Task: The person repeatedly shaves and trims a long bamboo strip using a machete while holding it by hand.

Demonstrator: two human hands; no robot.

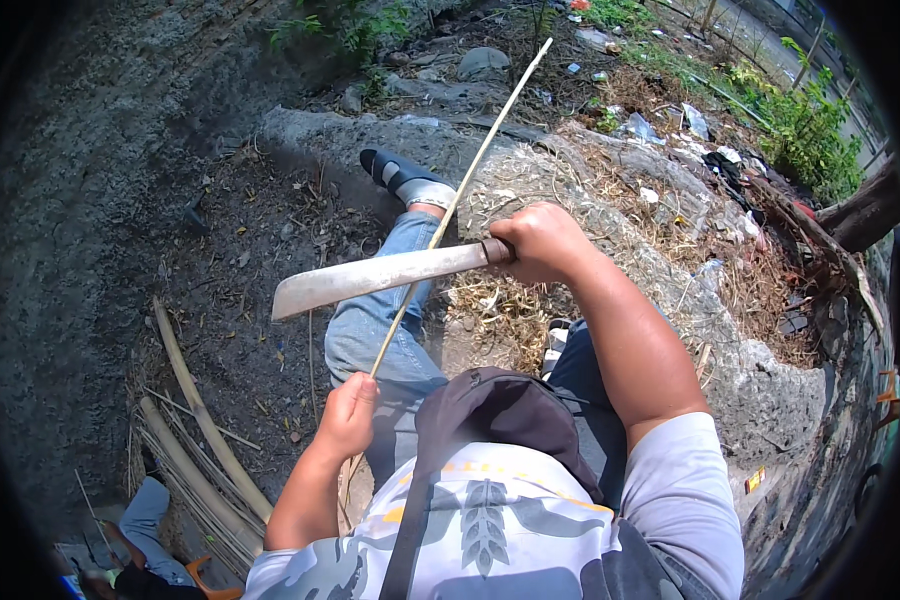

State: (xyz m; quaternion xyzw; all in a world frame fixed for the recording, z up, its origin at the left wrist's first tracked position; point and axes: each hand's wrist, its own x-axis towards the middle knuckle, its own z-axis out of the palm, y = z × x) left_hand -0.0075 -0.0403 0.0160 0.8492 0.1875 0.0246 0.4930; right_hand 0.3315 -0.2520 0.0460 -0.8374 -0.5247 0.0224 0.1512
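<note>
My right hand (540, 243) grips the handle of a large machete (370, 278), its broad blade pointing left across my lap. My left hand (348, 412) is closed around the lower part of a long thin bamboo strip (490, 135) that runs up and to the right, well past the blade. The blade lies against the strip about midway along it. My left leg in blue jeans (375, 325) stretches out below, ending in a dark shoe (398, 172).
A bundle of split bamboo strips (195, 440) lies on the dark soil at the lower left. Another person (145, 540) sits at the bottom left edge. A concrete ledge (730, 340) with dry grass and litter runs to the right, with green shrubs (805, 120) beyond.
</note>
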